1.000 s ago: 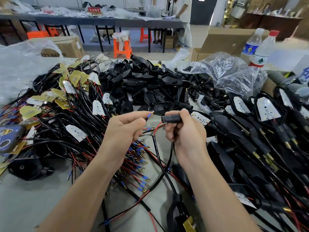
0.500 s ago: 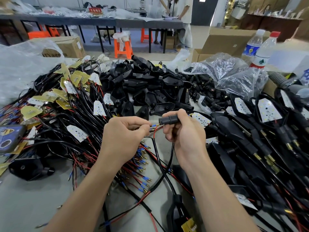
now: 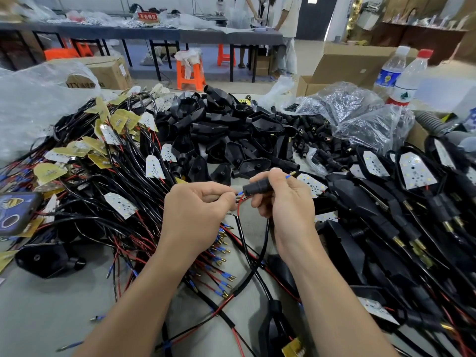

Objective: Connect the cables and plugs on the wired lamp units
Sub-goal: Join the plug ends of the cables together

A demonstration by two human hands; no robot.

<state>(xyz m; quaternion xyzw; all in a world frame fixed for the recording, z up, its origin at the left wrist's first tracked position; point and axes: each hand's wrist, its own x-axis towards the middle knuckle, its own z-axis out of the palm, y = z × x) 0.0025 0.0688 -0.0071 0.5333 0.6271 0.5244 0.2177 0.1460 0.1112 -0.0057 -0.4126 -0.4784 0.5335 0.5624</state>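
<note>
Moved since 1 s ago: left hand [image 3: 195, 217], then apart and holding its lead up, now closed in against the mouth of the black plug [image 3: 256, 188]; a blue tip [image 3: 288, 177] now shows past the right hand [image 3: 288, 207].

1. Grey table [image 3: 51, 318], near left part bare.
2. Heap of wired LED boards [image 3: 103, 176], left, black and red leads tangled.
3. Assembled lamp units [image 3: 412, 215], right.
4. Pile of black shells [image 3: 226, 130], far centre.
5. Clear bag of plugs [image 3: 360, 119], far right; 2 bottles [image 3: 407, 81] behind it.
6. Left hand: knuckles up, thumb and forefinger pinching the wire leads [image 3: 239, 203].
7. Right hand: fingers curled round the black plug, held above the table at centre.
8. Black plug: long axis left to right, right end slightly farther; open mouth faces left, toward the pinch.
9. Blue-sleeved terminal [image 3: 240, 193]: at the mouth, just right of the left fingertips. Seated or not, cannot tell.

Judgement: left hand is the nearer to the leads; the coming push likely runs rightward along the plug's axis.
</note>
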